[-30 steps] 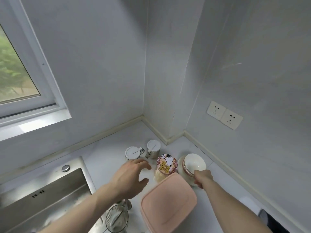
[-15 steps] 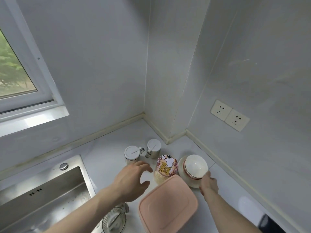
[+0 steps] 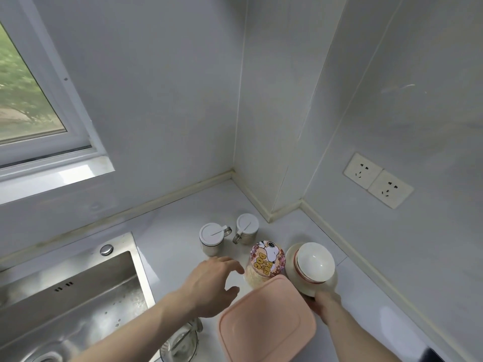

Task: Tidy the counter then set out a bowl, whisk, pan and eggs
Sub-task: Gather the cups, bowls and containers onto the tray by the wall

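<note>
Bowl (image 3: 315, 263) on plate, right hand (image 3: 324, 303) at plate's edge

Two bare hands over a white kitchen counter (image 3: 167, 231) corner

Left hand (image 3: 209, 286) hovers spread beside a cartoon-lidded glass jar (image 3: 266, 259); right hand (image 3: 325, 305) touches the near edge of a white plate (image 3: 291, 257) carrying a white ceramic bowl (image 3: 315, 262), behind a pink plastic lidded box (image 3: 266, 320)
</note>
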The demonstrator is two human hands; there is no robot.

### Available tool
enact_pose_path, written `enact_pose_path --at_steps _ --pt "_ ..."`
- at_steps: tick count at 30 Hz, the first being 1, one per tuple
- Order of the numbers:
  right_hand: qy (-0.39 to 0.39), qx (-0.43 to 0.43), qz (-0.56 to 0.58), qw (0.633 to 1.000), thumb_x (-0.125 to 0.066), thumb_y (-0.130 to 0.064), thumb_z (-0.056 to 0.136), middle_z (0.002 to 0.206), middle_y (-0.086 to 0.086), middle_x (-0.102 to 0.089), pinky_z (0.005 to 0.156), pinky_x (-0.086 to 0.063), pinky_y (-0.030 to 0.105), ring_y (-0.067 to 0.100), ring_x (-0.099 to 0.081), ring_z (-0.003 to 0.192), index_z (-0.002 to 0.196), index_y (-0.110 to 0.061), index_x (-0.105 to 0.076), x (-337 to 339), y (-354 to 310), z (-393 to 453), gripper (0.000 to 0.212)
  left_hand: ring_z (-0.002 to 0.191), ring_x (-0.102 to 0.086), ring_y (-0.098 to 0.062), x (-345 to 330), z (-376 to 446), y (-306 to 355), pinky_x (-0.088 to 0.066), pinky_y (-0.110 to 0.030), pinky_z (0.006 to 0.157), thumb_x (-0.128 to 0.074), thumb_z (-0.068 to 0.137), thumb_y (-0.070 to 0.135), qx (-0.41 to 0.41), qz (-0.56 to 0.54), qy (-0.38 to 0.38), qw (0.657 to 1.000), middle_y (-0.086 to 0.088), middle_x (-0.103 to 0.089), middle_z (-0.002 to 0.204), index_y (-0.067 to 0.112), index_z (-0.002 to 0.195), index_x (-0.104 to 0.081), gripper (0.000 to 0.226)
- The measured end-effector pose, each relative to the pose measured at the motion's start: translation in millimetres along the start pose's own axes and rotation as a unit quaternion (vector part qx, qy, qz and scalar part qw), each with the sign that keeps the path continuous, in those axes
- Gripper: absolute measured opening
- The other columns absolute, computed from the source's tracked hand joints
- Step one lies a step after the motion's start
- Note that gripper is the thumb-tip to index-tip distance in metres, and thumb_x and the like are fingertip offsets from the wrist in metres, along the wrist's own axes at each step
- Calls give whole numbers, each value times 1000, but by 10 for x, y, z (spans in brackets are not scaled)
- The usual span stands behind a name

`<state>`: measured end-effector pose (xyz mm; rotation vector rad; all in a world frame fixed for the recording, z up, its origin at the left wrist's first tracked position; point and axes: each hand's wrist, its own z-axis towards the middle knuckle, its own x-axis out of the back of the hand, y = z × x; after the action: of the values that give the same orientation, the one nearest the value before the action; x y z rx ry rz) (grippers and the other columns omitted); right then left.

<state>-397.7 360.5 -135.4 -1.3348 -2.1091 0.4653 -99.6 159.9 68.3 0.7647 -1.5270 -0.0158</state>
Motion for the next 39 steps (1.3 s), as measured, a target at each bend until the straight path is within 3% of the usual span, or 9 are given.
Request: enact_pose_path --at_steps 4,8,13,19,23,29,33,36,39 --pt "-19 -7 93 995 -56 23 78 118 29 -64 90 -57 59 46 -68 93 129 7 -56 -16 -129 -249 54 121 -53 -12 -5 -16 -97 -41 -25 96 -61 90 40 22 -4 -7 1000 15 -59 131 34 129 -58 39" --pt "-24 -8 97 995 -54 23 81 119 31 -63 91 -57 58 46 -68 88 131 9 -54 18 -116 -286 52 120 -54 -11 -14 -15 -182 -41 -24 93 -61 90 42 38 -4 -12 999 16 -59 130 36 128 -57 38" --pt "-27 2 119 992 -55 19 82 119 30 -63 85 -59 55 48 -68 93 137 6 -51 110 -109 -357 57 119 -55 -12 2 24 -202 -42 -25 90 -60 91 42 47 -4 -10 999 14 -60 129 37 128 -57 38" --pt "-37 56 94 993 -64 13 83 116 28 -66 53 -63 34 41 -71 91 128 9 -56 380 -335 -757 45 116 -57 -10 17 76 -186 -45 -26 88 -61 90 42 50 -7 -10 999 13 -62 125 38 127 -58 37" --pt "-41 98 52 993 -66 4 88 97 24 -72 50 -61 27 31 -74 64 116 11 -60 608 -503 -1009 30 115 -58 -8 33 158 -60 -47 -26 89 -61 90 40 37 -23 -12 999 15 -62 127 36 128 -59 39" --pt "-59 133 17 989 -45 10 92 96 25 -73 58 -63 32 34 -75 67 116 14 -61 940 -675 -1321 29 100 -65 -6 15 437 425 -49 -26 92 -55 93 25 3 -135 6 991 12 -66 127 31 133 -60 41" --pt "-88 158 -7 984 -41 10 91 96 22 -76 64 -63 34 34 -77 74 113 9 -64 1065 -711 -1731 32 102 -66 -10 -54 561 722 -52 -32 96 -55 95 31 37 -285 -18 958 7 -64 129 27 144 -50 49" --pt "-103 166 -10 981 -42 7 93 92 19 -78 68 -63 34 34 -77 80 109 6 -67 1171 -640 -2091 30 78 -71 -18 -124 596 896 -58 -33 70 -54 97 32 89 -429 -79 895 -12 -58 136 22 151 -38 58" --pt "-120 173 -15 977 -42 6 95 90 17 -78 70 -62 34 32 -77 81 108 4 -67 1222 -524 -2425 29 74 -74 -29 -125 595 981 -58 -32 61 -49 100 23 119 -500 -109 851 -13 -58 131 17 150 -39 51"
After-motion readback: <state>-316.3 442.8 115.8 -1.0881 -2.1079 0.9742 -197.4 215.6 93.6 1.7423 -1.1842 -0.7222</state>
